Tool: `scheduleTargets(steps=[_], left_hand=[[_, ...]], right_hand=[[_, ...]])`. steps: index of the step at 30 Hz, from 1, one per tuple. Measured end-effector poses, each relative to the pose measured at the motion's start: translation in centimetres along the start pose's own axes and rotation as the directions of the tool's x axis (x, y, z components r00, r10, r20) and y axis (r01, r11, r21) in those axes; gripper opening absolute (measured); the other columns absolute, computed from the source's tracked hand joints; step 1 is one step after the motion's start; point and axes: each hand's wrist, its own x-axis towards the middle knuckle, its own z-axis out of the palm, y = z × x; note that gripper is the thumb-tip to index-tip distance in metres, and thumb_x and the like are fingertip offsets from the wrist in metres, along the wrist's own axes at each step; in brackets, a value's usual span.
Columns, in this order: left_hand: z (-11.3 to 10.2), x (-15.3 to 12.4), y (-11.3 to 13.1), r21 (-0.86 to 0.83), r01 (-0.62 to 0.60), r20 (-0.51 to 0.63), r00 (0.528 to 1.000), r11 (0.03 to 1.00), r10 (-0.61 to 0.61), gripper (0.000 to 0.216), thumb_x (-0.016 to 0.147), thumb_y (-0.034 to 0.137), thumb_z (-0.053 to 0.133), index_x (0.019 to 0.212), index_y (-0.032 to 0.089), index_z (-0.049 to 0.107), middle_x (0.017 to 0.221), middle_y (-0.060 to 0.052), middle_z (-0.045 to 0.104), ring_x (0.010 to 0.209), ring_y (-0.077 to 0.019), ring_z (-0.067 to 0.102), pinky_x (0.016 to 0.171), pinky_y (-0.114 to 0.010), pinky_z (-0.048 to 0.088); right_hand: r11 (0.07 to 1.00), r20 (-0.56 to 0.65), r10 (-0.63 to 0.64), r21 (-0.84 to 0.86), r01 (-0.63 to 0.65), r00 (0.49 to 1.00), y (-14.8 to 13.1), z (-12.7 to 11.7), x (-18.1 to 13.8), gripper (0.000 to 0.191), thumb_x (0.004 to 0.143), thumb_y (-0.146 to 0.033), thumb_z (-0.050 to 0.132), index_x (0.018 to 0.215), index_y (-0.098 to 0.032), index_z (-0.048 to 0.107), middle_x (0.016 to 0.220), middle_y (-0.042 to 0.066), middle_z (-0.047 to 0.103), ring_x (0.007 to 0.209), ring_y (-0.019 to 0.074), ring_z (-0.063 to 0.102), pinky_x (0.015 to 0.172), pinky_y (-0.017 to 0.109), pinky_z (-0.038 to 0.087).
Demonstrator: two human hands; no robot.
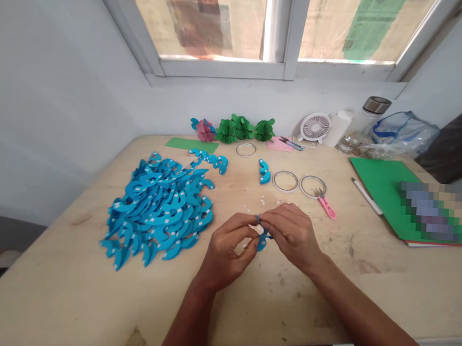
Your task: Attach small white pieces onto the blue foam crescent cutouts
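Note:
Between my two hands, just above the table, is a small blue paper piece (263, 242) with white squares on it. My left hand (231, 245) pinches it from the left, thumb and forefinger curled round. From the right, my right hand (292, 230) grips its upper edge with closed fingertips, which hide part of it. Left of my hands lies a large heap of blue curved paper pieces (163, 205), dotted with white squares. Another blue wavy piece (264, 172) rests beyond my hands, and a few tiny white bits (263, 199) are scattered near the fingertips.
Tape rolls (285, 190) and pink thread snips (326, 205) lie behind my right hand. Green paper pieces (242, 127), a small fan (315, 127) and a glass bottle (359, 125) stand along the wall. A green folder (385, 191) and a white pen (367, 196) are at right.

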Motion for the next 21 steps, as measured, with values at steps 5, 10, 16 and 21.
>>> scheduleTargets(steps=[5, 10, 16, 21], left_hand=[[0.19, 0.10, 0.16, 0.038, -0.040, -0.008, 0.999, 0.998, 0.041, 0.011, 0.075, 0.010, 0.053, 0.070, 0.018, 0.058, 0.090, -0.008, 0.063, 0.084, -0.0178, 0.060, 0.072, -0.029, 0.048], [0.32, 0.22, 0.18, 0.030, -0.063, -0.023, 0.998, 0.998, 0.063, 0.012, 0.074, 0.006, 0.052, 0.072, 0.018, 0.057, 0.091, -0.007, 0.062, 0.084, -0.0164, 0.060, 0.072, -0.028, 0.048], [0.44, 0.19, -0.09, 0.000, -0.034, -0.005, 0.999, 0.999, 0.034, 0.013, 0.073, 0.006, 0.053, 0.072, 0.017, 0.058, 0.093, -0.007, 0.063, 0.086, -0.0161, 0.060, 0.074, -0.028, 0.048], [0.42, 0.19, -0.17, -0.028, 0.001, 0.013, 1.000, 1.000, -0.001, 0.012, 0.073, 0.007, 0.053, 0.071, 0.017, 0.058, 0.092, -0.007, 0.064, 0.086, -0.0161, 0.061, 0.074, -0.027, 0.047]], right_hand=[[0.991, 0.026, -0.025, -0.132, 0.029, 0.999, -0.37, -0.26, 0.20, 0.016, 0.084, -0.013, 0.049, 0.084, -0.018, 0.065, 0.074, 0.005, 0.067, 0.070, 0.0165, 0.057, 0.066, 0.031, 0.040], [0.982, -0.002, -0.051, -0.182, 0.049, 0.999, -0.41, -0.04, 0.13, 0.015, 0.083, -0.014, 0.049, 0.080, -0.016, 0.063, 0.071, 0.005, 0.065, 0.069, 0.0161, 0.056, 0.065, 0.031, 0.040], [0.984, -0.046, -0.025, -0.175, 0.016, 0.999, -0.17, 0.42, -0.13, 0.015, 0.082, -0.012, 0.048, 0.078, -0.018, 0.062, 0.070, 0.004, 0.064, 0.068, 0.0161, 0.055, 0.066, 0.031, 0.040], [0.992, -0.071, -0.003, -0.125, -0.006, 0.997, -0.21, 0.34, -0.10, 0.014, 0.079, -0.010, 0.049, 0.077, -0.018, 0.061, 0.069, 0.004, 0.064, 0.068, 0.0160, 0.055, 0.064, 0.031, 0.040]])
